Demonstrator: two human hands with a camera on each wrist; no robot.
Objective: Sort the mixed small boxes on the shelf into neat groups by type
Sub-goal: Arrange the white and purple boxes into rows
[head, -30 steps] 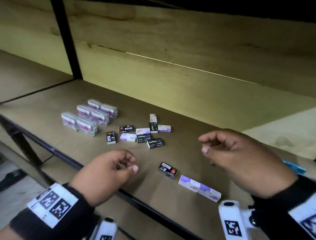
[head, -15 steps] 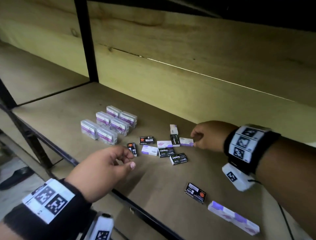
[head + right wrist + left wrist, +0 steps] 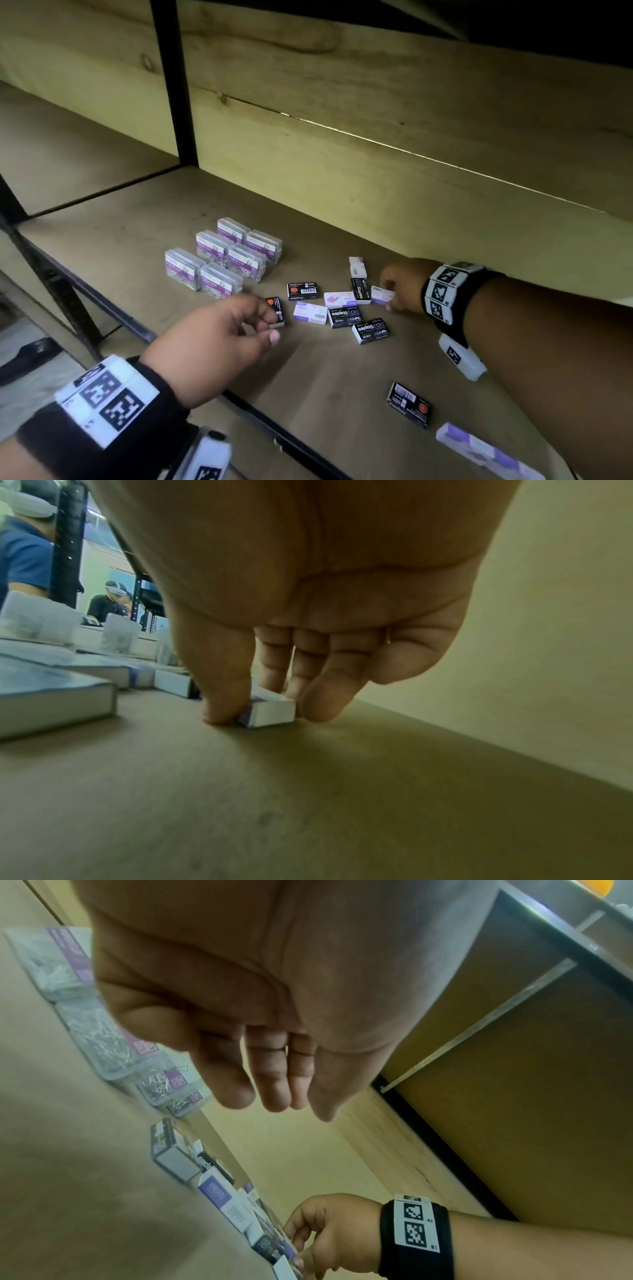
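Observation:
Small boxes lie mixed on the wooden shelf (image 3: 342, 370): black staple boxes (image 3: 344, 317) and white-and-purple boxes (image 3: 310, 312). My right hand (image 3: 388, 298) reaches in from the right and pinches one white-and-purple box (image 3: 381, 294) at the cluster's right end. In the right wrist view, thumb and fingers of that hand (image 3: 268, 718) squeeze this box (image 3: 274, 710) as it rests on the board. My left hand (image 3: 272, 327) hovers with loosely bent fingers just beside a black box (image 3: 276, 310). In the left wrist view, the left hand (image 3: 284, 1110) holds nothing.
Several clear paper clip boxes (image 3: 222, 260) stand in a tidy block at the left. One black box (image 3: 409, 404) and a long white-and-purple box (image 3: 479, 452) lie apart near the front edge. A black upright post (image 3: 174, 82) and the wooden back wall (image 3: 376, 178) bound the shelf.
My right hand has reached forward to the cluster and taken hold of the white-and-purple box. The left hand has moved forward to the black box at the cluster's left.

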